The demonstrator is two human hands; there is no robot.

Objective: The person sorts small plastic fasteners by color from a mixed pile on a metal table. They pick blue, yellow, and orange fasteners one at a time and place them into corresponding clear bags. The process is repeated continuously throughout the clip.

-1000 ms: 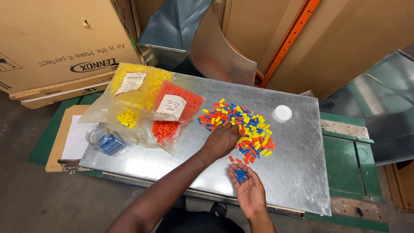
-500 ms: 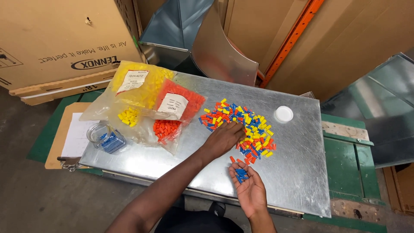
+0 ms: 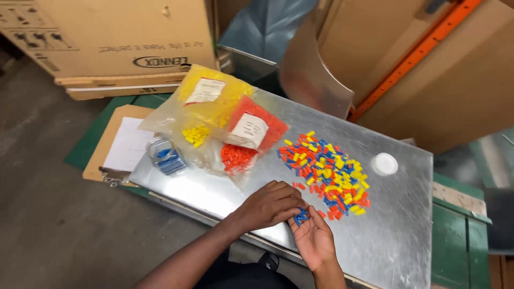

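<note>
A heap of small yellow, blue and orange plastic pieces (image 3: pixel 327 171) lies on a shiny metal sheet (image 3: pixel 396 235). My right hand (image 3: pixel 315 241) is palm up at the sheet's near edge, cupping a few blue pieces (image 3: pixel 301 216). My left hand (image 3: pixel 270 204) is curled over, fingertips touching those blue pieces in my right palm. Left of the heap lie clear bags: one with yellow pieces (image 3: pixel 211 101) and one with orange pieces (image 3: pixel 249 136), each with a white label.
A small clear container with blue pieces (image 3: pixel 167 156) sits at the sheet's left end, beside a clipboard with paper (image 3: pixel 126 144). A white round lid (image 3: pixel 384 164) lies right of the heap. Cardboard boxes (image 3: pixel 118 37) and bent sheet metal (image 3: pixel 310 69) stand behind.
My left hand has drawn back from the heap's edge toward me and now meets my right palm. The view has shifted, so the sheet appears lower and more central.
</note>
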